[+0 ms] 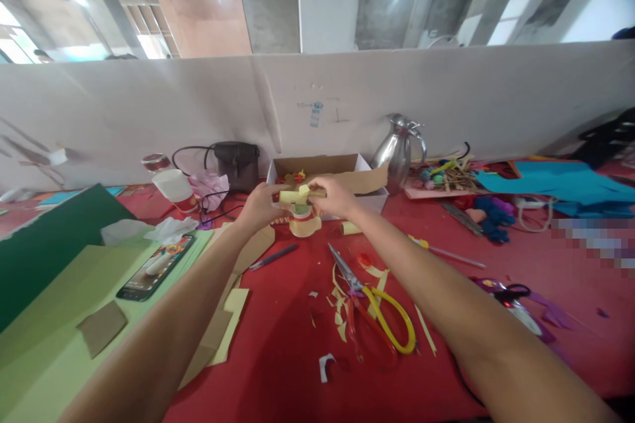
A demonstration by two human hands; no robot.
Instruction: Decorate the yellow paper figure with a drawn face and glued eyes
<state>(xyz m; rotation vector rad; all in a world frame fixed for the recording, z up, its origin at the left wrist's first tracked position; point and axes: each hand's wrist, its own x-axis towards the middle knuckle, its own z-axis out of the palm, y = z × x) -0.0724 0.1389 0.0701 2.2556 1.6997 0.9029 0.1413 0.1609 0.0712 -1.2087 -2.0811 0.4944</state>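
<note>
My left hand (pixel 258 206) and my right hand (pixel 333 195) meet over the far middle of the red table (pixel 278 344), both closed on a rolled strip of pale yellow paper (pixel 297 195). Just below the strip stands a small paper craft piece (pixel 302 219) with a green and red middle. Scissors with yellow handles (pixel 377 307) lie open on the table nearer to me, among yellow paper scraps (pixel 342 314). An open cardboard box (pixel 342 168) stands right behind my hands.
Light green sheets (pixel 54 317) with a phone (pixel 156 268) on them lie at left. A blue pen (pixel 272 256) lies near my left forearm. A steel jug (pixel 399 149), a dark bag (pixel 238 162), a cup (pixel 173 186) and blue felt (pixel 560 185) line the white partition.
</note>
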